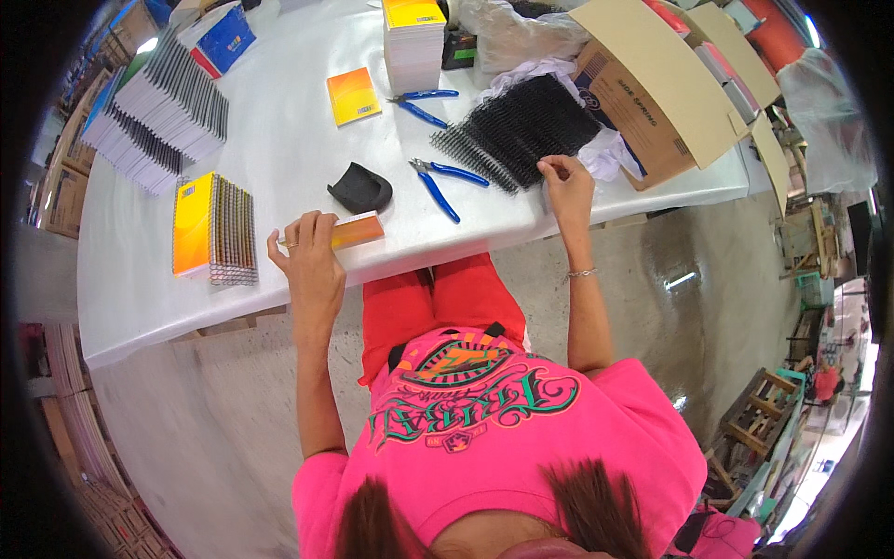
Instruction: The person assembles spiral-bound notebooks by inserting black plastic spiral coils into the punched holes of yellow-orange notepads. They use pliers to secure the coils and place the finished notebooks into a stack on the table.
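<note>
My left hand (pixel 312 250) is closed around a small notebook (pixel 358 230) with a yellow-orange cover, held up on its edge near the table's front. Thumb and fingers of my right hand (pixel 566 183) pinch at the near edge of a heap of black spiral binding coils (pixel 531 126); the coil between the fingertips is barely visible. Two blue-handled cutting pliers, one nearer (pixel 447 186) and one farther (pixel 424 104), lie left of the heap. A curved black piece (pixel 361 189) rests just beyond the left hand.
Coil-bound yellow notebooks (pixel 200 228) stand at the left, with taller stacks of bound books (pixel 177 102) behind. Farther back are a loose yellow notebook (pixel 354 96) and a tall notebook stack (pixel 414 47). An open cardboard box (pixel 643 102) and plastic wrapping (pixel 521 42) occupy the right.
</note>
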The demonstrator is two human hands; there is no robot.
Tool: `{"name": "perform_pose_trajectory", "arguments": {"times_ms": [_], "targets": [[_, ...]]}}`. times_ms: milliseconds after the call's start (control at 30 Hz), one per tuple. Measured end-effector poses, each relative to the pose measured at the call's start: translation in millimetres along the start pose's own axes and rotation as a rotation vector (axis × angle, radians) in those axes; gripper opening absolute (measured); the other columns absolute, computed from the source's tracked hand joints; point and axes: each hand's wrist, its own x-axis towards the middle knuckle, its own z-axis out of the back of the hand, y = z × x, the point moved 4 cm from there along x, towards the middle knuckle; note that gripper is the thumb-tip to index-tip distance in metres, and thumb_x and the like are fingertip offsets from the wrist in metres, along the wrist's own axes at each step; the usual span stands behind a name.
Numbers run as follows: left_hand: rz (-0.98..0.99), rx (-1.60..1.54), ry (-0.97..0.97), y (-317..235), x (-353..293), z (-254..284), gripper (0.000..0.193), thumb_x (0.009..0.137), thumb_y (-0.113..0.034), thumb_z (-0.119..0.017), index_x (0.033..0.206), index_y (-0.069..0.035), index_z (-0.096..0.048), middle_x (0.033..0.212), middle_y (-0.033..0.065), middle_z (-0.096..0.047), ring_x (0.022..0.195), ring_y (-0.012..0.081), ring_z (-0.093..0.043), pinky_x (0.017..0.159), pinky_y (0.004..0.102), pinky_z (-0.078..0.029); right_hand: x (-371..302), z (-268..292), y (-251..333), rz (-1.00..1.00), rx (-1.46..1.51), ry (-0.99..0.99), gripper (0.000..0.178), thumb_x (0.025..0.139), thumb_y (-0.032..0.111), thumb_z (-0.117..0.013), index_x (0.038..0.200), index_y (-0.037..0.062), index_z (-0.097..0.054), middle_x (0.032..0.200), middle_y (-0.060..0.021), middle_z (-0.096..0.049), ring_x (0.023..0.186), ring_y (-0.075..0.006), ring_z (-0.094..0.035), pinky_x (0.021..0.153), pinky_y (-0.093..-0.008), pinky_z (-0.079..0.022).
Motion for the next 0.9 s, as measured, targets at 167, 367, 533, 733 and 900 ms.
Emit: {"name": "perform_pose_trajectory", "arguments": {"times_ms": [167,367,533,733,900], "targets": [[0.056,-0.097,-0.079,0,-9,-13,0.025,0.093,-0.008,-0.051,0.117,-0.013,-0.055,0.116,0.0031,-0.055,0.124,0.0247,-0.044,0.116,0.0576,-0.009,-1,-4,9,0.041,-0.077,0.062,0.022,0.081,0.009,-0.077,0.099,-0.0022,-0.072,0.085,-0.0163,-0.068,0.075,-0.0244,-0.065,0.071,-0.0354,-0.052],[0.08,-0.109,-0.179,-12,-5,-18,0.05,0.078,-0.046,-0.078,0.107,-0.011,-0.058,0.114,0.008,-0.052,0.12,0.0286,-0.043,0.11,0.0563,-0.019,3,-8,2,-0.041,-0.072,0.087,0.021,0.082,0.01,-0.076,0.098,-0.0025,-0.071,0.089,-0.0159,-0.069,0.077,-0.0224,-0.066,0.074,-0.0333,-0.052],[0.19,-0.131,-0.291,-18,-2,-23,0.063,0.065,-0.06,-0.083,0.097,-0.011,-0.06,0.114,0.0062,-0.049,0.12,0.0282,-0.042,0.109,0.0608,-0.018,4,-3,-13,-0.102,0.092,0.003,0.02,0.086,0.012,-0.074,0.099,-0.0016,-0.07,0.091,-0.012,-0.07,0.081,-0.0185,-0.066,0.076,-0.0315,-0.052],[0.241,-0.099,-0.336,-15,-4,-33,0.065,0.067,-0.063,-0.081,0.099,-0.013,-0.057,0.117,0.0055,-0.048,0.122,0.0281,-0.042,0.108,0.0723,-0.014,3,-2,13,-0.202,0.854,0.064,0.021,0.095,0.01,-0.067,0.116,0.0056,-0.062,0.096,-0.0027,-0.065,0.087,-0.0137,-0.062,0.083,-0.0276,-0.052],[0.232,-0.131,-0.368,-17,-2,-34,0.058,0.069,-0.054,-0.082,0.1,-0.012,-0.058,0.119,0.0038,-0.049,0.122,0.0264,-0.041,0.107,0.0712,-0.017,1,-3,63,-0.326,1.319,0.128,0.022,0.098,0.012,-0.064,0.119,0.006,-0.06,0.097,-0.0033,-0.064,0.089,-0.0138,-0.061,0.085,-0.0289,-0.052]]}}
